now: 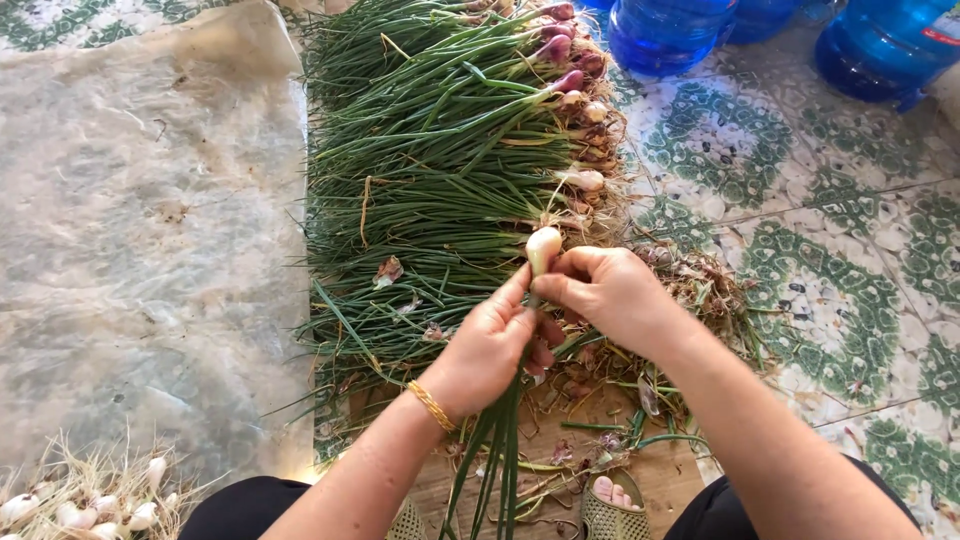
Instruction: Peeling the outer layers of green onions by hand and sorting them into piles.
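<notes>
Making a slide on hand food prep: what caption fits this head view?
Both hands, left hand and right hand, grip a white-bulbed green onion above a laid-out pile of green onions.

Three blue translucent water jugs (668,35) along top right of frame; rightmost jug (885,50) has a small red label (940,36). No signs, screens.

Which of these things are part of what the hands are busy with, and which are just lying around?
In use: left hand, right hand, white bulb with green stalks, stacked green onions, peeled bulbs, trimmings.

Lying about: blue water bottles, plastic sheet, tiled floor.
</notes>
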